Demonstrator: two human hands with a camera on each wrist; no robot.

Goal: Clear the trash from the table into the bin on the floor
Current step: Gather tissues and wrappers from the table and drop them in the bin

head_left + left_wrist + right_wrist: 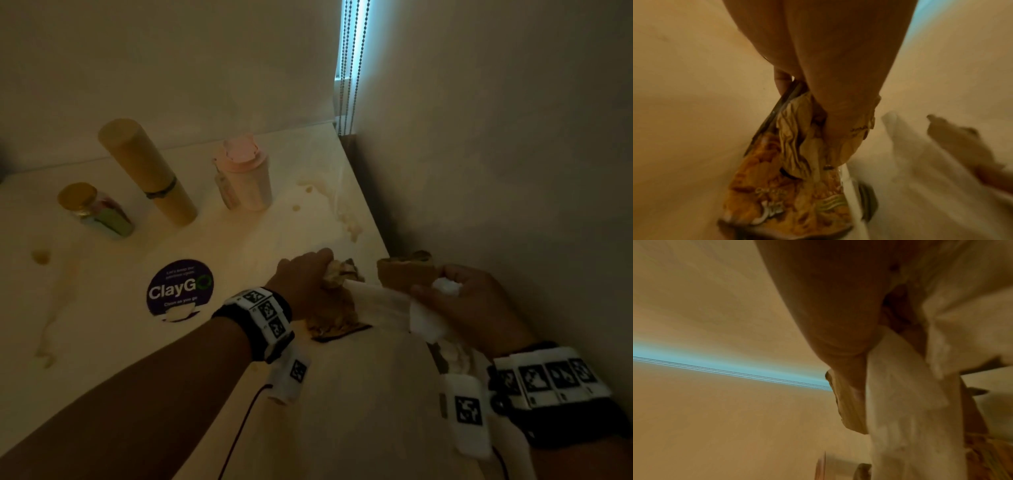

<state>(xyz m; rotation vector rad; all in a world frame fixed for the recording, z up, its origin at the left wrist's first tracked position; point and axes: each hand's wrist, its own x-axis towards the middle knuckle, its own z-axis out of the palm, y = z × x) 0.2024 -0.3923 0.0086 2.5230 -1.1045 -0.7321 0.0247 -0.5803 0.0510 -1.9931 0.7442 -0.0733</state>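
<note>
At the table's right edge my left hand (pixel 308 277) grips the crumpled top of an orange snack bag (pixel 330 320). The left wrist view shows the fingers (pixel 838 100) bunched round the snack bag (pixel 789 186), which hangs below them. My right hand (pixel 472 301), just right of the left, holds a wad of white tissue (pixel 390 303) together with a piece of brown paper (pixel 404 272). The right wrist view shows the tissue (pixel 900 402) and brown paper (pixel 849 405) trailing from the palm. No bin is in view.
On the cream table (pixel 137 342) stand a gold-lidded jar (pixel 94 210), a tall wooden cylinder (pixel 147 171) and a pink tumbler (pixel 245 180). A round purple sticker (pixel 180 291) lies left of my hands. Spill stains (pixel 51 308) and crumbs (pixel 349 222) mark the surface. A wall is close on the right.
</note>
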